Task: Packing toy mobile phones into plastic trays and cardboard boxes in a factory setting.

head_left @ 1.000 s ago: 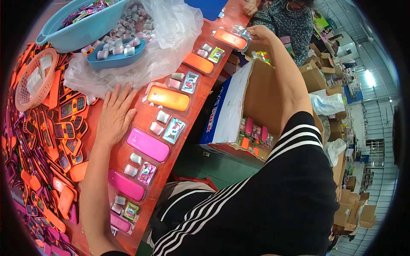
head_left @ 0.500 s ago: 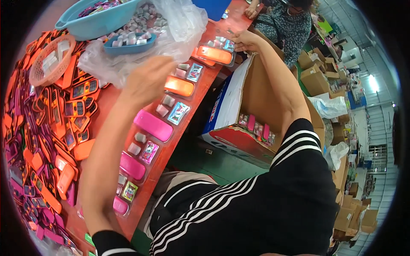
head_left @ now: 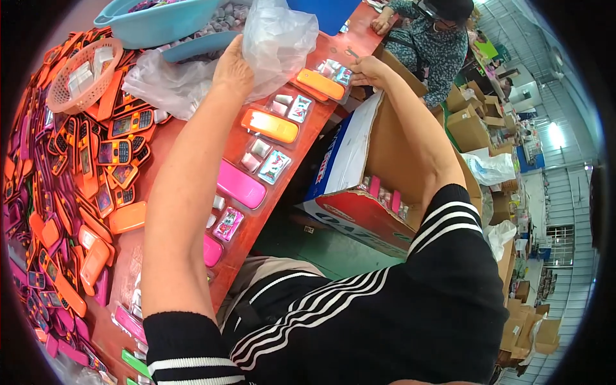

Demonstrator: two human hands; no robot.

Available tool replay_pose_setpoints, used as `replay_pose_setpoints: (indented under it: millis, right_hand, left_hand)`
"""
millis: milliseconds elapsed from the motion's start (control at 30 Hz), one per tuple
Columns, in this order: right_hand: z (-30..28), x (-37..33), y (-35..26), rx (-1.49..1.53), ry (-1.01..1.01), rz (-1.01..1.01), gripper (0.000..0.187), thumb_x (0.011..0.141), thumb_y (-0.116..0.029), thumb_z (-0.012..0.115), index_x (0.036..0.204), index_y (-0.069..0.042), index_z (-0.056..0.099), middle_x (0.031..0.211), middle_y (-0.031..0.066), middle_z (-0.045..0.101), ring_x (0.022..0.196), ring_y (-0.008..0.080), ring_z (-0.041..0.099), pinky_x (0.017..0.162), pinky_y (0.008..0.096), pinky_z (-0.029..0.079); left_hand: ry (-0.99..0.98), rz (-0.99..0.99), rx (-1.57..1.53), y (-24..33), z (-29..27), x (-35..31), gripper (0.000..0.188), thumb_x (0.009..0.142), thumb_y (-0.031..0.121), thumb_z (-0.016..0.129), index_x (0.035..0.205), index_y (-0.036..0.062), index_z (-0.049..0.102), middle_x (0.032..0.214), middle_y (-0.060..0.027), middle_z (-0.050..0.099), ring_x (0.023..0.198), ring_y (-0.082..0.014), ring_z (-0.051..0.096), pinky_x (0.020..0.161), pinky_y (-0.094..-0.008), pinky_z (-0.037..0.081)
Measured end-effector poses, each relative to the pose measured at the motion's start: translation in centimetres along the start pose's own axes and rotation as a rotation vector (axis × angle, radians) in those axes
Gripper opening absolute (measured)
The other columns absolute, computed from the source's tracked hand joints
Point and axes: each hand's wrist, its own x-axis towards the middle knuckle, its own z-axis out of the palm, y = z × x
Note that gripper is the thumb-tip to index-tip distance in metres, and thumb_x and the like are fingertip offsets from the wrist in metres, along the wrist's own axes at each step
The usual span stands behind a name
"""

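My left hand (head_left: 232, 69) reaches far across the red table and presses on a clear plastic bag (head_left: 276, 40) beside a blue tray of small grey parts (head_left: 199, 45). My right hand (head_left: 366, 69) rests at the table's far edge, fingers on a clear blister tray (head_left: 333, 69) next to an orange toy phone (head_left: 319, 83). Below it along the table edge lie another orange toy phone (head_left: 269, 126) and a pink one (head_left: 240, 184), each with small packets beside it.
A heap of orange and pink toy phones (head_left: 70, 192) covers the table's left. A pink basket (head_left: 83, 77) and a blue basin (head_left: 157, 19) stand at the back. An open cardboard box (head_left: 366, 173) with packed items sits right of the table. Another person (head_left: 436, 38) works beyond.
My left hand has moved from the table's middle up and away to the plastic bag. My right hand has stayed by the far blister tray.
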Motion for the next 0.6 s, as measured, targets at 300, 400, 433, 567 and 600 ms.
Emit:
replay_pose_setpoints:
  millis: [300,400,433,567,600]
  right_hand:
    - [3.3,-1.7,-0.6,-0.023,0.086,-0.073,0.023,0.086,-0.018,0.057,0.102,-0.002,0.058,0.085,0.0048,0.062,0.067,0.0141,0.059,0.063,0.0293,0.052]
    - [3.4,-0.9,-0.1,-0.027,0.117,-0.108,0.023,0.085,-0.021,0.059,0.099,-0.003,0.061,0.078,0.0021,0.060,0.064,0.0130,0.057,0.061,0.0270,0.051]
    - [3.6,-0.6,0.1,-0.057,0.141,-0.136,0.024,0.084,-0.023,0.060,0.098,-0.004,0.062,0.077,0.0017,0.060,0.064,0.0127,0.057,0.060,0.0262,0.051]
    - [3.6,-0.3,-0.1,-0.778,0.271,-0.369,0.028,0.085,-0.026,0.049,0.093,-0.003,0.063,0.091,0.0135,0.063,0.085,0.0278,0.062,0.074,0.0373,0.052]
    - [2.5,0.4,0.6,-0.970,0.228,-0.500,0.033,0.085,-0.029,0.043,0.093,-0.003,0.063,0.099,0.0178,0.061,0.088,0.0341,0.059,0.082,0.0377,0.048]
  left_hand:
    - [0.635,0.070,-0.725,-0.1,-1.3,-2.6,0.013,0.072,0.008,0.053,0.081,0.0000,0.058,0.085,-0.0153,0.060,0.079,-0.0293,0.058,0.078,-0.0401,0.046]
    - [0.759,0.195,-0.872,1.1,-0.1,-2.3,0.013,0.073,0.007,0.053,0.084,0.0008,0.057,0.090,-0.0132,0.060,0.082,-0.0290,0.058,0.078,-0.0386,0.046]
    - [0.743,0.173,-0.867,1.5,0.2,-2.9,0.014,0.074,0.007,0.055,0.087,0.0022,0.057,0.097,-0.0106,0.060,0.089,-0.0277,0.057,0.079,-0.0374,0.045]
    - [0.676,0.110,-0.908,2.5,-0.5,-5.4,0.018,0.075,0.010,0.057,0.092,0.0035,0.057,0.104,-0.0097,0.059,0.099,-0.0259,0.054,0.083,-0.0366,0.043]
    - [0.744,0.104,-0.878,2.7,-1.2,-6.0,0.019,0.075,0.010,0.059,0.094,0.0042,0.058,0.105,-0.0096,0.059,0.101,-0.0253,0.053,0.084,-0.0368,0.042]
